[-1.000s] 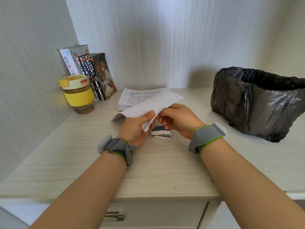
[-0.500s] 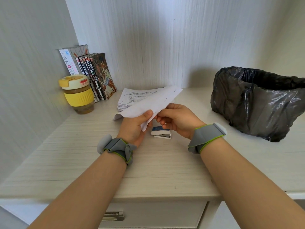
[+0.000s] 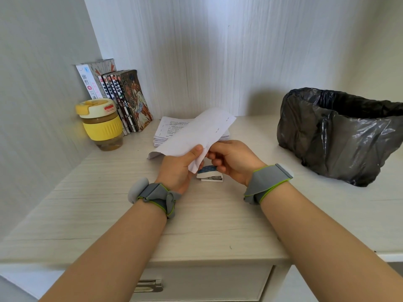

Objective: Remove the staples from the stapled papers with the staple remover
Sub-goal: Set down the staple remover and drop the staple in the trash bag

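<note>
Far end of stapled papers (image 3: 196,134) tilted higher than before | left hand (image 3: 177,168) pinching near corner, centre frame | right hand (image 3: 231,162) fingers curled at same edge, staple remover (image 3: 209,174) below on desk (image 3: 207,225)

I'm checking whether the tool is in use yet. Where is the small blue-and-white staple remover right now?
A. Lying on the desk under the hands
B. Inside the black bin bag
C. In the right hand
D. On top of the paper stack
A: the small blue-and-white staple remover lies on the pale wooden desk below both hands, which hold only the white stapled papers.
</note>
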The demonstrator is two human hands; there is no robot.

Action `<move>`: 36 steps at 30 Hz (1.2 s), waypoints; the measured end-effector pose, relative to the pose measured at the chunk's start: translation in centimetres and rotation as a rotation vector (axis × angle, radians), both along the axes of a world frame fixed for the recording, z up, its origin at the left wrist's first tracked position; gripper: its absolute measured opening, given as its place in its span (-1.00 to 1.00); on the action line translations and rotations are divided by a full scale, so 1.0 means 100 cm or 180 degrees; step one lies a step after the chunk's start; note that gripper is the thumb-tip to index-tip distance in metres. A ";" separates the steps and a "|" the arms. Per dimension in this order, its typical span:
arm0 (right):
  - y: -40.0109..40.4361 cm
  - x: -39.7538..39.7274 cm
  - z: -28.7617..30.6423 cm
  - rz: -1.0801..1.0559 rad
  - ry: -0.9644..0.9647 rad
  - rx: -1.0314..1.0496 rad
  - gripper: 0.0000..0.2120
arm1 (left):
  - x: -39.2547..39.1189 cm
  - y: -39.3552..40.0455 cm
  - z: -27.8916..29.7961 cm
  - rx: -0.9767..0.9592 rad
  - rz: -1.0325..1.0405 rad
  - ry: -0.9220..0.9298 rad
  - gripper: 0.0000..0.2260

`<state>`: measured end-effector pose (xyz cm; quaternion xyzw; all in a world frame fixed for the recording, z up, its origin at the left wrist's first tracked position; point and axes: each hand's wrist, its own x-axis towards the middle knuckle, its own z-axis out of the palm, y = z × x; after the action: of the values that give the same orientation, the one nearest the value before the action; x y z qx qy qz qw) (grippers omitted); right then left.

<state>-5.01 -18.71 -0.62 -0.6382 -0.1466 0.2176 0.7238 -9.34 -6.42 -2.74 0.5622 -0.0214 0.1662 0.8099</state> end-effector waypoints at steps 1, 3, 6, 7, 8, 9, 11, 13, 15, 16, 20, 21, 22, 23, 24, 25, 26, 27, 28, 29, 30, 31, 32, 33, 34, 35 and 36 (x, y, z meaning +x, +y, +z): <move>0.000 0.000 0.000 0.0025 0.0037 -0.0021 -0.85 | 0.000 0.001 0.000 0.0057 0.0033 -0.0015 -0.87; -0.001 -0.001 0.002 0.0139 0.0277 0.0048 -0.83 | 0.000 0.002 -0.001 0.0197 0.0088 -0.0033 -0.88; -0.002 -0.002 0.005 0.0294 0.0535 0.0205 -0.80 | -0.001 0.002 0.000 0.0246 0.0125 -0.0053 -0.89; -0.002 -0.003 0.006 0.0283 0.0431 0.0174 -0.80 | -0.001 0.001 0.000 0.0191 0.0108 -0.0056 -0.88; -0.002 -0.003 0.006 0.0235 0.0220 0.0083 -0.80 | -0.001 0.001 0.001 0.0111 0.0077 -0.0044 -0.88; -0.002 -0.004 0.006 0.0173 -0.0038 -0.0042 -0.81 | -0.002 0.001 0.002 0.0028 0.0044 -0.0013 -0.87; -0.002 -0.007 0.007 0.0057 -0.0481 -0.0274 -0.81 | -0.002 0.001 0.003 -0.0121 -0.0005 0.0084 -0.88; -0.002 -0.007 0.007 -0.0023 -0.0778 -0.0438 -0.81 | -0.003 0.001 0.004 -0.0215 -0.0048 0.0150 -0.89; -0.002 -0.007 0.008 -0.0058 -0.1007 -0.0580 -0.80 | -0.003 0.001 0.005 -0.0264 -0.0068 0.0183 -0.90; -0.001 -0.007 0.008 -0.0077 -0.1113 -0.0645 -0.78 | -0.003 0.001 0.005 -0.0283 -0.0069 0.0201 -0.90; -0.001 -0.005 0.007 -0.0183 -0.1451 -0.0887 -0.75 | -0.002 0.001 0.005 -0.0356 -0.0059 0.0296 -0.91; -0.001 -0.005 0.007 -0.0201 -0.1499 -0.0892 -0.75 | -0.002 0.001 0.005 -0.0380 -0.0069 0.0319 -0.92; 0.000 -0.005 0.006 -0.0215 -0.1503 -0.0845 -0.75 | -0.002 0.001 0.005 -0.0409 -0.0088 0.0332 -0.92; 0.001 -0.005 0.006 -0.0230 -0.1440 -0.0731 -0.75 | -0.001 0.001 0.004 -0.0436 -0.0117 0.0330 -0.92; 0.003 -0.006 0.005 -0.0238 -0.1291 -0.0548 -0.75 | -0.001 0.001 0.005 -0.0453 -0.0150 0.0309 -0.91; 0.004 -0.006 0.004 -0.0204 -0.1042 -0.0311 -0.75 | -0.001 0.002 0.004 -0.0458 -0.0174 0.0281 -0.91; 0.005 -0.007 0.003 -0.0126 -0.0741 -0.0069 -0.76 | -0.001 0.002 0.004 -0.0451 -0.0197 0.0246 -0.91; 0.005 -0.008 0.002 -0.0031 -0.0474 0.0120 -0.77 | -0.001 0.002 0.004 -0.0432 -0.0219 0.0210 -0.91; 0.006 -0.008 0.002 0.0043 -0.0309 0.0230 -0.77 | -0.001 0.002 0.004 -0.0408 -0.0231 0.0187 -0.91; 0.005 -0.008 0.002 0.0054 -0.0291 0.0227 -0.77 | -0.001 0.002 0.004 -0.0388 -0.0233 0.0184 -0.90; 0.005 -0.007 0.001 0.0004 -0.0411 0.0132 -0.77 | -0.001 0.002 0.004 -0.0380 -0.0215 0.0200 -0.90; 0.006 -0.006 0.001 -0.0085 -0.0631 -0.0025 -0.76 | -0.001 0.002 0.004 -0.0387 -0.0187 0.0232 -0.91; 0.006 -0.006 0.001 -0.0184 -0.0872 -0.0178 -0.75 | -0.001 0.002 0.004 -0.0403 -0.0161 0.0269 -0.91; 0.005 -0.005 0.001 -0.0272 -0.1107 -0.0323 -0.74 | -0.001 0.001 0.005 -0.0427 -0.0144 0.0298 -0.91; 0.005 -0.005 0.001 -0.0341 -0.1315 -0.0444 -0.72 | -0.002 0.001 0.005 -0.0454 -0.0137 0.0322 -0.92; 0.005 -0.004 0.001 -0.0387 -0.1547 -0.0600 -0.71 | -0.002 0.001 0.005 -0.0479 -0.0142 0.0333 -0.92; 0.005 -0.003 0.000 -0.0402 -0.1801 -0.0820 -0.69 | -0.002 0.001 0.005 -0.0500 -0.0165 0.0326 -0.92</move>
<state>-5.35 -18.21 -0.63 -0.7677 -0.2734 0.0029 0.5796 -9.51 -6.32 -2.22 0.5039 0.0187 0.1175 0.8555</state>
